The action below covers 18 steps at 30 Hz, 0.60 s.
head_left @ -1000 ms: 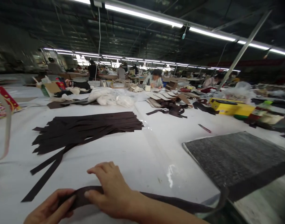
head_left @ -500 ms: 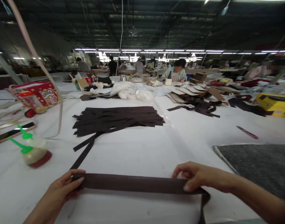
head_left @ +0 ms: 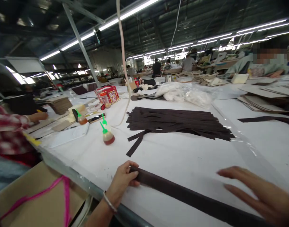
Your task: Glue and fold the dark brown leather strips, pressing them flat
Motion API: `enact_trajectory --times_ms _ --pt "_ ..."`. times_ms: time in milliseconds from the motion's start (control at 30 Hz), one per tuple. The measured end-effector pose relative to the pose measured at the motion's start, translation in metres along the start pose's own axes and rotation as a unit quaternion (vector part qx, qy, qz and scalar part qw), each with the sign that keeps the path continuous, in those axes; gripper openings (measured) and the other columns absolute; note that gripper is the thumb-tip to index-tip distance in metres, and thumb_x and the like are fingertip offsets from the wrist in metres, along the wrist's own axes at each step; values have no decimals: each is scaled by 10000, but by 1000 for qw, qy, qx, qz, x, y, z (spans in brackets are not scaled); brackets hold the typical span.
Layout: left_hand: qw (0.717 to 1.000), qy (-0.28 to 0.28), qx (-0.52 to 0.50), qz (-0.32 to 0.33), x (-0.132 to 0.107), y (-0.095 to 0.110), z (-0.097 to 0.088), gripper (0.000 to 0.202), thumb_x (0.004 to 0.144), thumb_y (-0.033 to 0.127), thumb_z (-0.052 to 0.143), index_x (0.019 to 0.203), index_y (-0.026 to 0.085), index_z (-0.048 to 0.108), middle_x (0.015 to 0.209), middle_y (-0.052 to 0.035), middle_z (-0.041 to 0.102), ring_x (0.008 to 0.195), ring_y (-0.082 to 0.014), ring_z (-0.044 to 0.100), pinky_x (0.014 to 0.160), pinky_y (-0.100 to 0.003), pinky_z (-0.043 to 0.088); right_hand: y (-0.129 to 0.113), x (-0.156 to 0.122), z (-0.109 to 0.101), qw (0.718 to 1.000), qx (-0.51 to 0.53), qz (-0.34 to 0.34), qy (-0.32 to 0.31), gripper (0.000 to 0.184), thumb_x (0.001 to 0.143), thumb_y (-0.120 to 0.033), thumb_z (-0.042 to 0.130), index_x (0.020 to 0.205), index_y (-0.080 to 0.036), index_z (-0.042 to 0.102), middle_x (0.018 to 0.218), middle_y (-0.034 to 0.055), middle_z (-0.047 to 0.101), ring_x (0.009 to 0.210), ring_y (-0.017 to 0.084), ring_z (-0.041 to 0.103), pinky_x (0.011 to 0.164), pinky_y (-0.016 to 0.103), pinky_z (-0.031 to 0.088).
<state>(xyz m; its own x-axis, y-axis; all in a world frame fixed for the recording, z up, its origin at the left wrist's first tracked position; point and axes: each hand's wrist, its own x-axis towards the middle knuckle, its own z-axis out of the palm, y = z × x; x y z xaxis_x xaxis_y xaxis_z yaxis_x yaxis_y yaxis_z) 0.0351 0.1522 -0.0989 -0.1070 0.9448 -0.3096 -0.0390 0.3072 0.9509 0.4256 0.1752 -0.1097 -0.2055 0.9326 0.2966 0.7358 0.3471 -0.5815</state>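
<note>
My left hand pinches the end of a dark brown strip near the table's front edge. The strip runs slanting down to the right, out of the picture. Above its right part hovers my right hand, fingers stretched and apart, slightly blurred, with nothing in them. Beyond both hands lies a flat pile of similar dark brown strips, with a few loose ends sticking out toward me on its left.
Left of the pile stand small glue bottles with green nozzles, a phone and a red patterned box. Clear plastic bags lie behind the pile. A co-worker in a checked sleeve is at left, near a cardboard box.
My view has swung left. My right hand has let go of the strip and opened; my left hand still holds its end. The strip now slants down to the right.
</note>
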Motion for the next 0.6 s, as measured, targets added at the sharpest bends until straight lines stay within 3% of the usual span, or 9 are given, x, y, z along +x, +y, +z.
enact_trajectory --times_ms 33,133,233,367,467,533,600 --pt "1000 2 -3 2 -1 -1 0 346 633 300 709 907 151 558 730 -11 630 623 -129 608 539 -232 523 -29 10 21 997 13 -37 -63 363 849 -530 516 1062 -267 647 1102 113 618 1008 266 581 911 429 447" --pt "1000 -3 -8 12 -4 -3 1 347 642 299 675 925 160 530 739 -10 625 654 -136 616 559 -239 525 -117 34 81 981 31 -96 -167 299 896 -299 505 1178 -245 589 1192 96 588 1067 245 548 929 428 428" --pt "1000 -11 1 29 -3 -5 -2 343 661 296 643 950 165 514 762 -19 631 690 -156 629 590 -269 536 -171 54 123 973 5 -103 -206 308 892 -179 503 1189 -212 574 1133 81 613 1055 247 537 898 437 390" --pt "996 26 54 69 2 -7 -14 314 692 247 592 988 164 528 812 -44 632 739 -191 629 602 -305 536 -186 66 150 972 -31 -98 -213 200 842 -101 511 969 -203 626 946 39 647 943 237 543 817 398 334" --pt "980 107 108 132 -2 -8 -23 297 762 218 567 1057 191 557 1013 -74 607 912 -214 584 763 -356 520 -182 68 157 972 -34 -95 -211 197 820 -79 514 934 -204 614 933 30 642 934 233 530 800 383 305" --pt "948 102 200 225 -9 -11 -26 251 838 196 514 1076 212 591 1100 -81 589 1030 -230 535 905 -404 463 -180 67 159 973 -33 -95 -208 200 828 -78 510 943 -207 610 945 29 633 936 235 521 797 381 298" --pt "879 25 340 334 -16 -15 -27 259 897 159 437 1073 217 619 1088 -84 606 1034 -238 532 919 -427 454 -181 66 160 974 -31 -95 -204 209 831 -70 505 950 -207 607 956 32 623 933 238 510 789 380 295"
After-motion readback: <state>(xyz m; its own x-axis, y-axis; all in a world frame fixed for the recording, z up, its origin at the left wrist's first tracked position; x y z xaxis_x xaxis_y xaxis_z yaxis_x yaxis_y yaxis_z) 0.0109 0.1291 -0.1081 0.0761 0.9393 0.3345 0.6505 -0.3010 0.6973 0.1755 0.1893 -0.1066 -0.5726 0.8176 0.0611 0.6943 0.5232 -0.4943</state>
